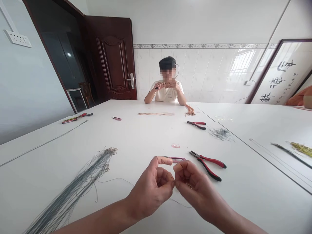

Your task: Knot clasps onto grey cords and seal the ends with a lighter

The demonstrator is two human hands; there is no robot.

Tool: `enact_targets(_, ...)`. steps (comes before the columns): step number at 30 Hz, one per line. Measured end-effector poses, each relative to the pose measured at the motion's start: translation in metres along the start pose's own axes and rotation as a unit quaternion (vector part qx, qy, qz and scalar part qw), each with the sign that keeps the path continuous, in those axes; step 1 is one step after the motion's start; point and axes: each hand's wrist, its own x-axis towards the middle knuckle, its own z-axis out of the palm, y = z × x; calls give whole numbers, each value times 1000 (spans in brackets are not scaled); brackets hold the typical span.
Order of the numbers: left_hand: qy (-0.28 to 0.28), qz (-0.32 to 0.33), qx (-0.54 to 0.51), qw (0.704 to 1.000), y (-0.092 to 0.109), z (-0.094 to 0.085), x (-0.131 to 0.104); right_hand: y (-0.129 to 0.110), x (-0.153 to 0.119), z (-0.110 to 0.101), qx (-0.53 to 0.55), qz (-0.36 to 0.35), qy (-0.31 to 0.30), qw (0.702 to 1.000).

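Observation:
My left hand pinches thumb against fingertips, its index finger stretched out above. Its fingertips meet those of my right hand, also closed in a pinch; whatever lies between them is too small to make out. Several small shiny metal pieces show inside the curled fingers of my right hand. A thin grey cord runs behind my hands and comes out below them. Just beyond are pink-handled snips, partly covered by my fingers, and red-and-black pliers. Left of my hands lies a bundle of grey cords with looped ends.
Across the white table sits a person, both hands raised around a dark tool. Further off lie more pliers, a tangle of dark thread, orange cords, small snips and yellow cords.

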Motion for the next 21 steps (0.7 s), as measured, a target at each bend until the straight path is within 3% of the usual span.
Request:
enact_targets(6,4,1,6,1000,5,0,-3,-9,0,-12,57,8,29,998)
enact_targets(12,6,-22,-21,1000,8,-3,-2,-10,-1,-15,-39,-66,24,997)
enact_targets(16,3,-16,-27,1000,6,-4,0,-9,-4,-14,-136,-138,8,981)
enact_targets(21,4,-5,-22,1000,4,-3,0,-9,-5,-13,-135,-119,3,984)
